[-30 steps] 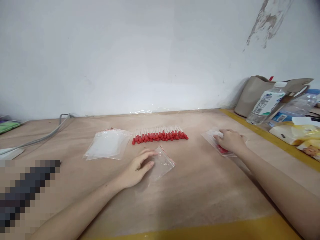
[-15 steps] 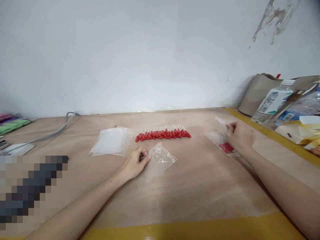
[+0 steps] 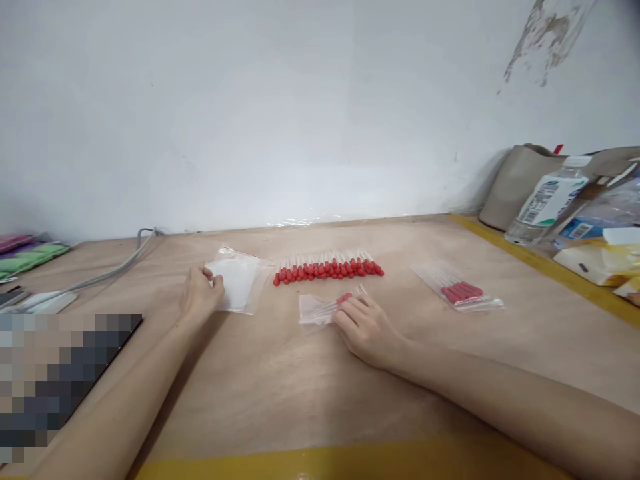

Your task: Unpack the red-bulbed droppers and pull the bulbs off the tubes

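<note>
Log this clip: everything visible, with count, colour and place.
Red-tipped sticks: many, red-white, centre row
Bag stack: several, clear, left of row
Bagged sticks: one bag, clear with red, right
Nearer bag: one, clear, before row
Table: one, brown, foreground
Tape: two strips, yellow, table edges
Wall: one, white, behind
Cable: one, grey, left
Packets: several, green and pink, left edge
Flat thing: one, white, by cable
Pixelated patch: one, dark, lower left
Bottles: apparently two, clear, right
Large bag: one, grey, back right
Pack: at least one, yellow and white, right
Left hand: one, at bag stack
Right hand: one, on nearer bag
</note>
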Demonstrator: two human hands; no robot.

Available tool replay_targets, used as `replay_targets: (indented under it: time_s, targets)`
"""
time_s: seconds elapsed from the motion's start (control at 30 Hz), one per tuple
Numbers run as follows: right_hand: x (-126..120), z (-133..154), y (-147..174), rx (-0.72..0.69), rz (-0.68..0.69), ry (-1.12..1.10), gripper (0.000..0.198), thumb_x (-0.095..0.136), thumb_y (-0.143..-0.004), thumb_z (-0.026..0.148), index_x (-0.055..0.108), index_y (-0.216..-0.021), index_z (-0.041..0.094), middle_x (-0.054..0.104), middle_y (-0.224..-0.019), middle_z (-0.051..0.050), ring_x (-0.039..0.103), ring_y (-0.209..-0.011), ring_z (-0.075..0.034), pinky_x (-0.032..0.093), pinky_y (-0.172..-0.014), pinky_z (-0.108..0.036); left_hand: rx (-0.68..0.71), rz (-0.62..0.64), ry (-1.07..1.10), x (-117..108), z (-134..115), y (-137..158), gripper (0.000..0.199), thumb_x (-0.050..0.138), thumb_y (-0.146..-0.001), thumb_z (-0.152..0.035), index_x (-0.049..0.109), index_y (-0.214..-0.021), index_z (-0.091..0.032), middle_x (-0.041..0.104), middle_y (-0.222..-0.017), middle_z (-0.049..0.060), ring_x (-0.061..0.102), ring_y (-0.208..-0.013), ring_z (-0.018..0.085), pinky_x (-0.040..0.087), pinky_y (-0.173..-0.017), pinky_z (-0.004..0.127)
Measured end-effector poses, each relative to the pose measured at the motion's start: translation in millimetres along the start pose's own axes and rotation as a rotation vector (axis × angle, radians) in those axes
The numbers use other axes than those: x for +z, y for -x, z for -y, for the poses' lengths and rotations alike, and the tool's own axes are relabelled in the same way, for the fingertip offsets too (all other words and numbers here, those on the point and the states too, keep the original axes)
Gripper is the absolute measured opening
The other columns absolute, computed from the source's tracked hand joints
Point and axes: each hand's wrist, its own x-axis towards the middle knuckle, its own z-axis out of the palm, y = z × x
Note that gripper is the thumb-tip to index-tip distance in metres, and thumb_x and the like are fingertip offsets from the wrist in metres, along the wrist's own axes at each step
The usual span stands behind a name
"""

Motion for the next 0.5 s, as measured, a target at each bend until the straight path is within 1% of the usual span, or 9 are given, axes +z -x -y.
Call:
replay_targets:
  time_s: [0.07,0.1,0.13,0.17,0.23,0.3,0.33,0.43,0.5]
  targets:
    - [2.0,8.6,-8.3,0.062,0.047,-0.061,0.020,0.041,-0.085,0.016,0.055,-0.071,0.018,0.058,-0.072,-0.006,0.050,-0.071,-0.018,0.038,-0.067,-0.032,-0.007,-0.086,-0.095,0.0,-1.5,6.6,0.028,0.051,-0.072,-0.039,0.046,-0.087,-0.016,0.052,-0.098,0.016,0.047,-0.099,0.036,0.039,-0.077,0.047]
    - [0.3,10.5,-11.4,0.115,0.074,-0.121,0.014,0.046,-0.084,0.024,0.057,-0.076,0.018,0.059,-0.077,-0.006,0.052,-0.075,-0.018,0.039,-0.068,-0.032,0.003,-0.141,-0.134,-0.7,-4.2,11.5,0.032,0.051,-0.072,-0.041,0.047,-0.090,-0.015,0.050,-0.104,0.018,0.043,-0.105,0.038,0.037,-0.080,0.049]
    - [-2.7,10.2,-13.3,0.166,0.097,-0.186,0.015,0.051,-0.082,0.032,0.058,-0.081,0.018,0.060,-0.081,-0.006,0.052,-0.078,-0.019,0.040,-0.071,-0.032,0.040,-0.187,-0.157,-1.5,-7.8,16.8,0.035,0.051,-0.073,-0.043,0.048,-0.093,-0.014,0.048,-0.110,0.020,0.040,-0.109,0.039,0.035,-0.083,0.051]
    - [-6.3,7.5,-14.1,0.212,0.112,-0.242,0.020,0.055,-0.080,0.038,0.058,-0.085,0.018,0.061,-0.085,-0.006,0.053,-0.082,-0.019,0.040,-0.073,-0.033,0.105,-0.216,-0.164,-2.0,-11.9,21.9,0.036,0.049,-0.075,-0.042,0.049,-0.097,-0.014,0.045,-0.116,0.019,0.038,-0.112,0.038,0.032,-0.086,0.051]
    - [-12.6,-4.8,-12.3,0.281,0.106,-0.312,0.022,0.055,-0.079,0.041,0.060,-0.085,0.020,0.062,-0.087,-0.005,0.053,-0.084,-0.019,0.039,-0.077,-0.035,0.312,-0.192,-0.176,-1.2,-19.3,30.2,0.034,0.043,-0.080,-0.040,0.049,-0.105,-0.017,0.041,-0.126,0.015,0.035,-0.119,0.032,0.026,-0.095,0.049]
    - [-15.1,-22.9,-6.6,0.343,0.066,-0.347,0.019,0.050,-0.084,0.035,0.061,-0.079,0.020,0.062,-0.081,-0.004,0.053,-0.081,-0.017,0.039,-0.078,-0.035,0.485,-0.080,-0.214,3.2,-23.6,33.8,0.038,0.035,-0.085,-0.040,0.047,-0.116,-0.022,0.034,-0.136,0.010,0.027,-0.127,0.028,0.016,-0.102,0.047]
    - [-14.6,-32.1,-2.8,0.374,0.050,-0.369,0.019,0.048,-0.085,0.032,0.061,-0.078,0.020,0.062,-0.077,-0.004,0.053,-0.078,-0.017,0.039,-0.076,-0.034,0.518,0.007,-0.238,6.5,-24.2,33.7,0.043,0.031,-0.086,-0.043,0.043,-0.122,-0.024,0.029,-0.140,0.009,0.021,-0.130,0.027,0.012,-0.104,0.048]
    - [-10.2,-51.4,9.0,0.453,0.021,-0.413,0.018,0.046,-0.085,0.026,0.060,-0.076,0.018,0.061,-0.074,-0.004,0.054,-0.074,-0.017,0.042,-0.072,-0.033,0.439,0.347,-0.278,17.8,-20.5,27.9,0.056,0.024,-0.085,-0.053,0.031,-0.134,-0.027,0.020,-0.145,0.009,0.014,-0.133,0.030,0.011,-0.102,0.053]
    - [-8.1,-54.9,14.8,0.468,0.015,-0.452,0.015,0.047,-0.083,0.023,0.061,-0.080,0.018,0.062,-0.078,-0.005,0.055,-0.077,-0.017,0.043,-0.072,-0.033,0.371,0.508,-0.256,23.3,-16.3,22.7,0.058,0.024,-0.084,-0.057,0.032,-0.134,-0.029,0.021,-0.144,0.008,0.016,-0.132,0.031,0.013,-0.101,0.054]
